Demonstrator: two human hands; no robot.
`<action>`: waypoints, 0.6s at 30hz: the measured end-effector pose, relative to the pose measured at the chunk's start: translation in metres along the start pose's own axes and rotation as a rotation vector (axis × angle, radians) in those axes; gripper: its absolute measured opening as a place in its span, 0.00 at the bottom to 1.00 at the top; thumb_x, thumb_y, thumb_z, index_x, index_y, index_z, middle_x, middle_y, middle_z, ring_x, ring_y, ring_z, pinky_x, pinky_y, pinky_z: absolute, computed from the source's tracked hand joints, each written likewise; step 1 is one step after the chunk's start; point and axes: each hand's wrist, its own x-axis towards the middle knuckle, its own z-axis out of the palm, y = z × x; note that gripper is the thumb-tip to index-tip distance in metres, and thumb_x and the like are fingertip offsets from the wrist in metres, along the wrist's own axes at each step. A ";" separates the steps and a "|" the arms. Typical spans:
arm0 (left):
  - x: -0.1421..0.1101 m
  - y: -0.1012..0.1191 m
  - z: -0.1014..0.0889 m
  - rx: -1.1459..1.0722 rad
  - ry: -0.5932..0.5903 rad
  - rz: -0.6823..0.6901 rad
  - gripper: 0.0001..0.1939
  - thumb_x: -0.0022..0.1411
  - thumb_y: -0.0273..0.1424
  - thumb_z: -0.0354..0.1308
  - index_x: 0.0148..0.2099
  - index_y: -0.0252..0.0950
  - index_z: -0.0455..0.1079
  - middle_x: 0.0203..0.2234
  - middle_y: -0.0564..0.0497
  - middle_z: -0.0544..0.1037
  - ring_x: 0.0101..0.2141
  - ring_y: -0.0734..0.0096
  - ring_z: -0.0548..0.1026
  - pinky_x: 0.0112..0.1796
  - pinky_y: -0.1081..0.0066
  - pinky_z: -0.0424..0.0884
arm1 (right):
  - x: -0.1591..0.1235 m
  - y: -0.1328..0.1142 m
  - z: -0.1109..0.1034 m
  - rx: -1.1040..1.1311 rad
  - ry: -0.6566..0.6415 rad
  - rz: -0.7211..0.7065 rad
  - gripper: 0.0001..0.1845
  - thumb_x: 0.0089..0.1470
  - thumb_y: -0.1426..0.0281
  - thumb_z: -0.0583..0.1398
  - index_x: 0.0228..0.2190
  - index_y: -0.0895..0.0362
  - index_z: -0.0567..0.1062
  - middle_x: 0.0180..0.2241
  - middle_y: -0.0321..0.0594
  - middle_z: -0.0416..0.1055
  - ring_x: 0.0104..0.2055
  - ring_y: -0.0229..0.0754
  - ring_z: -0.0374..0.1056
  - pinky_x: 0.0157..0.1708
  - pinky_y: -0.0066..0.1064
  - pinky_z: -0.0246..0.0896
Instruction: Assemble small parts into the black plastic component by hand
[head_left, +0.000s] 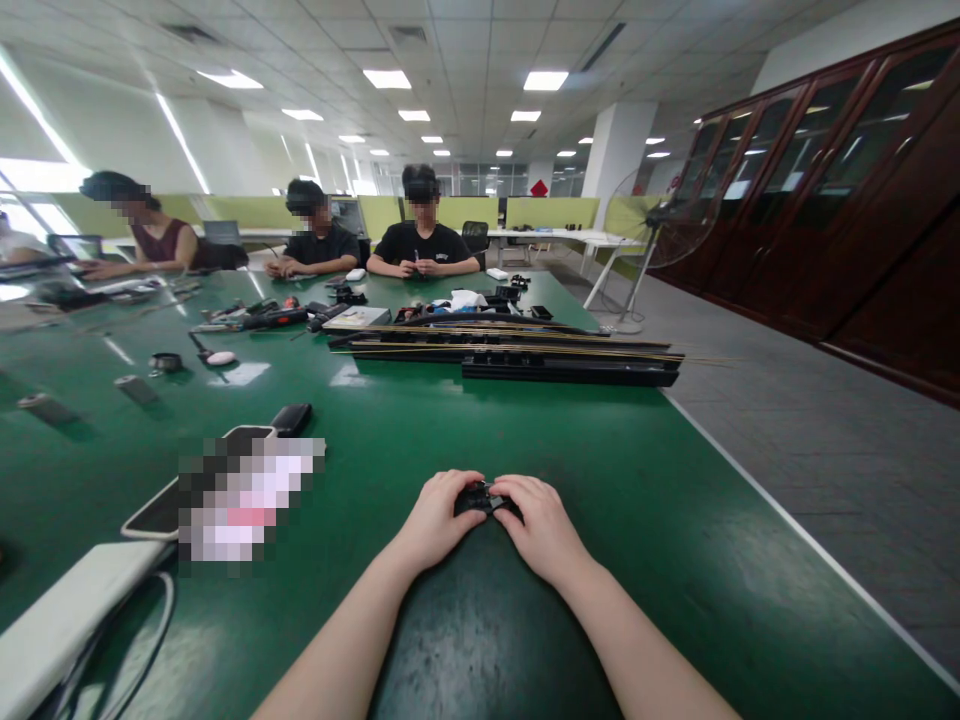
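Note:
Between my two hands is a small black plastic part (475, 498), resting at or just above the green table (615, 470). My left hand (444, 512) is closed on its left side, thumb in front and fingers behind. From the right, my right hand (538, 515) pinches the other end with thumb and curled fingers. Much of the part is covered by my fingers, so its exact kind does not show.
Long black rails (570, 372) with thin brass-coloured rods lie across the table ahead. To the left are a phone (161, 505), a white box (71, 605) with a cable, and small metal cylinders (136, 389). Several people sit beyond; a fan (651, 225) stands right.

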 end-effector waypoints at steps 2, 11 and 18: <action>0.000 0.000 0.000 -0.005 -0.001 0.002 0.19 0.50 0.29 0.59 0.46 0.38 0.65 0.40 0.49 0.73 0.41 0.65 0.68 0.45 0.64 0.63 | 0.000 0.001 0.000 0.010 0.008 0.004 0.11 0.50 0.74 0.57 0.37 0.52 0.71 0.43 0.40 0.71 0.47 0.45 0.63 0.47 0.42 0.54; 0.002 0.000 -0.001 -0.026 -0.008 -0.008 0.19 0.48 0.28 0.60 0.45 0.37 0.66 0.40 0.48 0.73 0.41 0.63 0.68 0.45 0.63 0.61 | 0.001 -0.005 -0.001 -0.053 0.017 -0.040 0.07 0.51 0.71 0.56 0.36 0.53 0.70 0.39 0.40 0.71 0.45 0.44 0.64 0.46 0.40 0.55; 0.002 -0.004 0.002 -0.053 0.006 0.000 0.19 0.47 0.27 0.59 0.45 0.37 0.67 0.38 0.47 0.73 0.40 0.62 0.68 0.44 0.63 0.61 | 0.001 -0.007 0.000 -0.152 -0.011 -0.025 0.09 0.49 0.71 0.59 0.35 0.51 0.73 0.43 0.40 0.71 0.48 0.46 0.63 0.47 0.43 0.54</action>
